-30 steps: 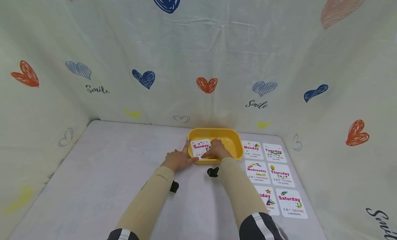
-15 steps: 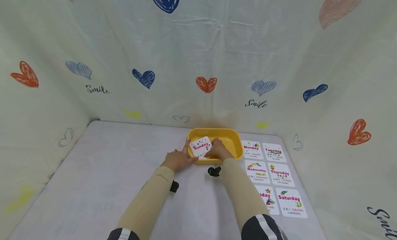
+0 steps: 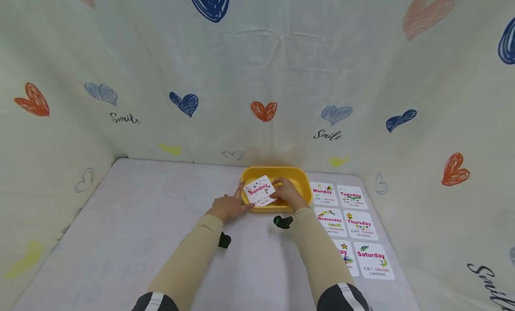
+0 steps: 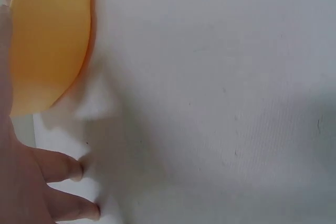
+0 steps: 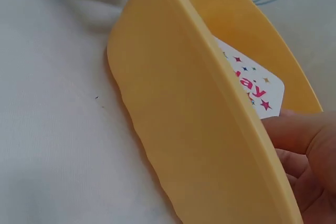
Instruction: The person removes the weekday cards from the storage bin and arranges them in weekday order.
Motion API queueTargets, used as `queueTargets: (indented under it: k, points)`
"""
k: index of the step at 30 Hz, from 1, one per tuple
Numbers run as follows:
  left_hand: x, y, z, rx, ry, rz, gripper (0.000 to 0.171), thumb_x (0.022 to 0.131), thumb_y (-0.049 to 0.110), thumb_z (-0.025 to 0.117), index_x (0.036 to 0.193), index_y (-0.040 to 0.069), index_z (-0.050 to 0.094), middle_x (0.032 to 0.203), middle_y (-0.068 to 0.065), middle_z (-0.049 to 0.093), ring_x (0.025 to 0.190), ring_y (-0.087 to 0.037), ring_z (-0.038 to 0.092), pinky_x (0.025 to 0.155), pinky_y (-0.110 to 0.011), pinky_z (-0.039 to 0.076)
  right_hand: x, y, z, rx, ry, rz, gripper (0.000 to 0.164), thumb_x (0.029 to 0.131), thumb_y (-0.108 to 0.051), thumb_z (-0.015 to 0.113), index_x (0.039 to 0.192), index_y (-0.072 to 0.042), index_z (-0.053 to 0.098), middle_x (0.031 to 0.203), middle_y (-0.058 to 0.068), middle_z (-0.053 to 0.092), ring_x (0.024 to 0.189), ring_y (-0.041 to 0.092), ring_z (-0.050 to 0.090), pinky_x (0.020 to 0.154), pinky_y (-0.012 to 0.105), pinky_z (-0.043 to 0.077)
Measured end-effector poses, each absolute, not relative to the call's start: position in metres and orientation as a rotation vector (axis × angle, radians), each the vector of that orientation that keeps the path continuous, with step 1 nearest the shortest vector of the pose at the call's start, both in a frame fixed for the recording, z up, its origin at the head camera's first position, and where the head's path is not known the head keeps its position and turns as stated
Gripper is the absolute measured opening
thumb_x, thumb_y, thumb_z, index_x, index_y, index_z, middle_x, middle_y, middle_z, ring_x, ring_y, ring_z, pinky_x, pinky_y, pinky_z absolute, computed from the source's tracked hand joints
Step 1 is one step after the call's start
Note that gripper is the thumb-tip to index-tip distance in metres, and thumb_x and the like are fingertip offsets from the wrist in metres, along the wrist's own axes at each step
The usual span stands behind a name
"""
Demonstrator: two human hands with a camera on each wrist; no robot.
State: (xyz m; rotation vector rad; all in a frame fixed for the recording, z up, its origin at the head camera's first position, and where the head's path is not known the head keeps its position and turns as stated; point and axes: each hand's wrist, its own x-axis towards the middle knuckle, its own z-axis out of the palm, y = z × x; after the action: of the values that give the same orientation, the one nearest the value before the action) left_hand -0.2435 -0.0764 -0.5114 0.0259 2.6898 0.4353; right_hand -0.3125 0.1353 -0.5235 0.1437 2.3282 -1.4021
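Observation:
In the head view my right hand [image 3: 290, 195] pinches the right edge of a white square "Sunday" card [image 3: 259, 191], tilted inside a shallow yellow tray [image 3: 299, 179]. The right wrist view shows the thumb and fingers [image 5: 294, 132] at the card's corner, behind the near wall. My left hand [image 3: 227, 208] holds the tray's front left corner, index finger along the left rim and thumb on the front rim. Two other fingers [image 4: 63, 166] of it reach down to the table outside the tray in the left wrist view.
Six day cards lie in two columns right of the tray, from Monday [image 3: 323, 194] and Tuesday [image 3: 352, 197] down to Saturday [image 3: 374, 261]. My right sleeve [image 3: 322, 253] partly covers the Friday card. A heart-printed curtain [image 3: 201, 136] rises behind the table.
The Sunday card has turned counterclockwise and its right side has come up with my right hand, which has shifted slightly right. The left hand keeps its place on the tray.

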Motion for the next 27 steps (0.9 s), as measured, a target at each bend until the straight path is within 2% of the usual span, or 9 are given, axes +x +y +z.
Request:
queueTargets:
  k: [3,10,16,23,27]
  points:
    - [-0.244,-0.077,-0.513,0.011,2.686,0.460,0.093,0.089,0.070,0.048,0.158,0.026,0.003,0.136,-0.029,0.051,0.127,-0.050,0.044,0.104,-0.063,0.033,-0.312,0.139,-0.523,0.157,2.246,-1.505,0.039,0.088,-0.004,0.072,0.123,-0.009,0.057,0.098,0.014,0.063,0.065,0.024,0.063,0.069,0.028,0.058]
    - [-0.245,-0.079,-0.515,0.002,2.657,0.568,0.094,0.089,0.068,0.051,0.158,0.028,0.003,0.143,-0.029,0.043,0.134,-0.048,0.036,0.108,-0.065,0.024,-0.312,0.146,-0.519,0.193,2.205,-1.632,0.044,0.087,-0.007,0.073,0.129,-0.009,0.059,0.103,0.014,0.068,0.074,0.025,0.067,0.073,0.028,0.057]
    - [-0.246,-0.083,-0.518,0.008,2.648,0.689,0.095,0.089,0.065,0.054,0.158,0.026,0.003,0.143,-0.026,0.045,0.135,-0.044,0.037,0.110,-0.065,0.018,-0.307,0.152,-0.512,0.234,2.173,-1.729,0.045,0.089,-0.006,0.072,0.132,-0.007,0.057,0.103,0.015,0.069,0.078,0.025,0.068,0.075,0.028,0.057]
    - [-0.247,-0.083,-0.525,-0.011,2.634,0.831,0.097,0.088,0.059,0.061,0.159,0.022,0.006,0.141,-0.024,0.048,0.127,-0.045,0.046,0.104,-0.059,0.037,-0.288,0.164,-0.503,0.300,2.192,-1.861,0.044,0.090,-0.008,0.071,0.131,-0.009,0.058,0.102,0.016,0.067,0.078,0.024,0.068,0.076,0.029,0.057]
    - [-0.247,-0.081,-0.528,-0.017,2.642,0.901,0.096,0.087,0.057,0.064,0.158,0.022,0.009,0.140,-0.025,0.049,0.126,-0.044,0.047,0.104,-0.058,0.037,-0.276,0.174,-0.495,0.309,2.202,-1.960,0.044,0.089,-0.006,0.071,0.131,-0.008,0.058,0.099,0.015,0.066,0.078,0.024,0.068,0.075,0.029,0.057]
